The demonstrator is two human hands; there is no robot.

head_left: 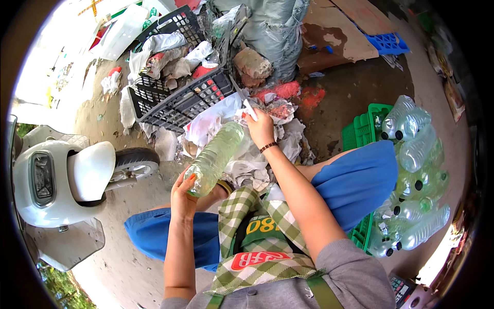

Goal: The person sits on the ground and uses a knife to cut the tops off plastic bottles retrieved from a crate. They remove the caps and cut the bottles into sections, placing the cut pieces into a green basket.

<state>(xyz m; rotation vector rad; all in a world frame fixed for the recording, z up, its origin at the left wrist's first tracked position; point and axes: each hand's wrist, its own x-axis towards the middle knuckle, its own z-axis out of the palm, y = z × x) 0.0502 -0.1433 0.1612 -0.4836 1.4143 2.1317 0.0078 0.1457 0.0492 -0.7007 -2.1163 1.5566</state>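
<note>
My left hand (183,200) is wrapped round the lower end of a large clear, greenish plastic bottle (218,154), held tilted in front of my lap. In my right hand (262,129), which has a beaded bracelet at the wrist, is a knife with a white handle (250,110). Its narrow blade points up and away, toward the black plastic crate (180,105). The bottle's far end lies close to my right hand, and whether they touch I cannot tell. Below both hands is a heap of crumpled plastic film and labels (247,170).
On my right, a green crate (360,129) is piled with several clear bottles with dark caps (419,149). A white scooter (62,172) stands at the left. Beyond the black crate are a large grey-green sack (278,36) and flattened cardboard (337,38) on the wet ground.
</note>
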